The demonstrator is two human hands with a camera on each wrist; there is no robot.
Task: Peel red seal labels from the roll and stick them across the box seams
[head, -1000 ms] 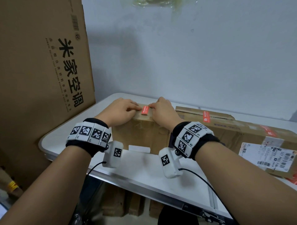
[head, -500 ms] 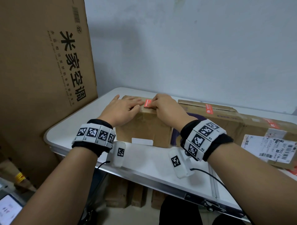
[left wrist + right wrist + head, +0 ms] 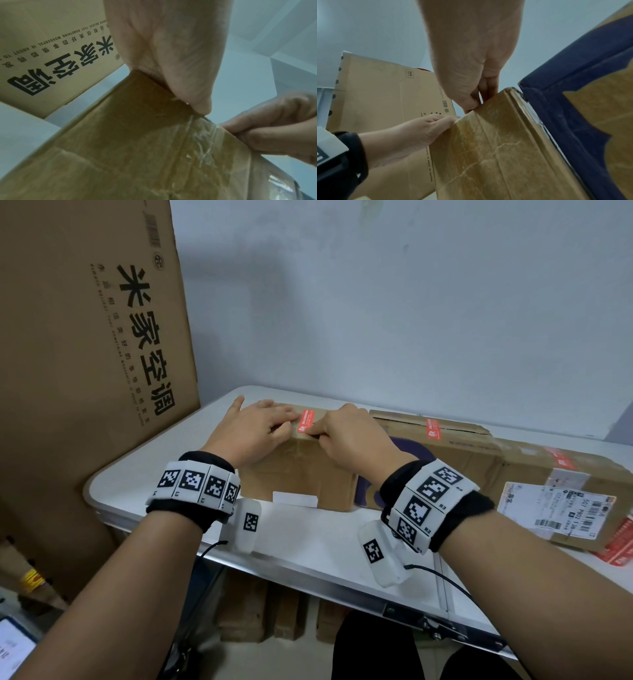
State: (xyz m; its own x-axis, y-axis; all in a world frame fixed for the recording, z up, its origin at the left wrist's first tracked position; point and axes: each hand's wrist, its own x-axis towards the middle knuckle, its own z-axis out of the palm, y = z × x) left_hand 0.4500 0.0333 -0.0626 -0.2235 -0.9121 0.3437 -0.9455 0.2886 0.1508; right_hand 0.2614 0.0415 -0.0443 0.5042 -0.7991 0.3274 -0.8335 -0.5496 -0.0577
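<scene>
A small brown box (image 3: 301,477) stands on the white table (image 3: 308,546). A red seal label (image 3: 306,421) lies flat on its top, reaching the near edge. My left hand (image 3: 260,426) lies flat on the box top, straight fingers touching the label's left side. My right hand (image 3: 349,433) is curled at the label's right side, fingers on top and thumb on the front face, pinching the box's top edge. The left wrist view shows my left palm (image 3: 171,54) on that taped edge (image 3: 197,135). In the right wrist view the right hand (image 3: 471,54) grips the same edge.
A tall printed carton (image 3: 85,354) stands at the left, beside the table. A long box (image 3: 455,450) carrying a red label (image 3: 432,429) touches the small box on the right. Further right lies a box with a shipping label (image 3: 555,508). A red strip (image 3: 616,549) sits at the right edge.
My right hand has drawn back to the right, so the whole label now shows. My left hand stays flat on the box top. The head view has dropped closer.
</scene>
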